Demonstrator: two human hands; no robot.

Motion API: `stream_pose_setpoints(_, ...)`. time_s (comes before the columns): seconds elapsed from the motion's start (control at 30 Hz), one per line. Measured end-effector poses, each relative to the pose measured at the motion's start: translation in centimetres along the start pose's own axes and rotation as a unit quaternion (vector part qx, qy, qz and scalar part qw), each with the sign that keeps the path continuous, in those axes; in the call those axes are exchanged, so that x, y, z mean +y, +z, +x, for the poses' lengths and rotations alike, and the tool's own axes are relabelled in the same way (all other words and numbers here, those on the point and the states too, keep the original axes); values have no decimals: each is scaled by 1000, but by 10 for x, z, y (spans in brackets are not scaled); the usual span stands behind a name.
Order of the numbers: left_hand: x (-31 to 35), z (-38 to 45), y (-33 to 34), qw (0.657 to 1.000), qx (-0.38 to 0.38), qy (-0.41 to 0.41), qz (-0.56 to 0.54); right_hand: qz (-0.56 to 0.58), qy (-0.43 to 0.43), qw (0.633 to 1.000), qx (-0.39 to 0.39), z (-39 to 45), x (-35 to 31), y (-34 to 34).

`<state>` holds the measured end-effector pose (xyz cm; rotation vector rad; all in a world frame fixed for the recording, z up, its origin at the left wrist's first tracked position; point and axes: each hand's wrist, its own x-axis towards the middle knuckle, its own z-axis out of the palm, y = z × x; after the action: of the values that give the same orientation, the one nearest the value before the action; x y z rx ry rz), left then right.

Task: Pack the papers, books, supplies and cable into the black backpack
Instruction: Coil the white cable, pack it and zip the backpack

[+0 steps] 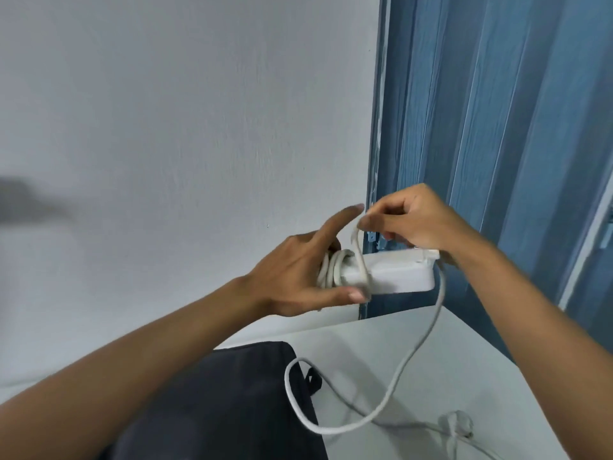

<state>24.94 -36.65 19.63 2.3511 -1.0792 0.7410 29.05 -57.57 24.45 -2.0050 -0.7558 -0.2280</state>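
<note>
slack cable [391, 390] looped over backpack [215, 403]

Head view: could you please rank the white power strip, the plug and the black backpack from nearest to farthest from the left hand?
1. White power strip, gripped by the left hand.
2. Black backpack, below it.
3. Plug, lower right on the table.

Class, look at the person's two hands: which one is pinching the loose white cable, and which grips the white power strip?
The right hand pinches the white cable with its fingers; the left hand grips the white power strip at its coiled end.
</note>
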Motion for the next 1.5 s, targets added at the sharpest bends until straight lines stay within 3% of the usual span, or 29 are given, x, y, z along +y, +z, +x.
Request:
stream_pose_setpoints(0.1, 5, 1, 7, 989, 82, -44, -112, 178, 112, 976, -61, 5, 23, 12)
stream_pose_setpoints(0.2, 8, 8, 9, 966, 128, -145, -169, 320, 173, 931, -20, 8, 46, 38)
stream_pose_setpoints(0.33, -4, 9, 11, 958, 90, -194, -192, 239, 156, 958, 38, 1, 51, 58)
stream_pose_setpoints(0.5, -18, 6, 17, 932, 77, -262, -239, 280, 170, 945, 21, -10, 57, 73)
stream_pose_setpoints(0.67, -24, 5, 22, 899, 15, -312, -307, 172, 188, 966, 37, -11, 63, 84)
stream_pose_setpoints(0.77, -31, 4, 25, 900, 19, -327, -288, 174, 204, 963, 12, -12, 66, 87)
stream_pose_setpoints(0.93, -59, -1, 14, 941, 94, -305, -112, 208, 204, 955, -65, -29, 73, 88)
stream_pose_setpoints(1.0, -74, -4, 6, 956, 105, -256, 93, 227, 199, 949, -95, -43, 68, 92)
stream_pose_setpoints(1.07, -86, -7, -1, 941, 98, -222, 235, 249, 189, 941, -131, -55, 57, 93)
stream_pose_setpoints(1.13, -91, -9, 1, 939, 73, -188, 279, 244, 167, 939, -175, -60, 40, 92)
stream_pose_setpoints(1.2, -88, -8, 9, 932, 36, -132, 336, 141, 124, 961, -205, -62, 22, 92)
stream_pose_setpoints(1.27, -82, -7, 13, 927, 15, -86, 365, -33, 67, 984, -163, -60, 10, 88)
stream_pose_setpoints(1.33, -78, -9, 9, 932, -2, -55, 357, -176, 3, 980, -89, -56, -1, 73)
stream_pose_setpoints(1.4, -76, -14, 2, 945, -24, -18, 327, -232, -51, 971, -27, -49, -10, 52)
stream_pose_setpoints(1.5, -67, -21, -1, 959, -57, 48, 275, -215, -97, 971, 42, -31, -6, 29)
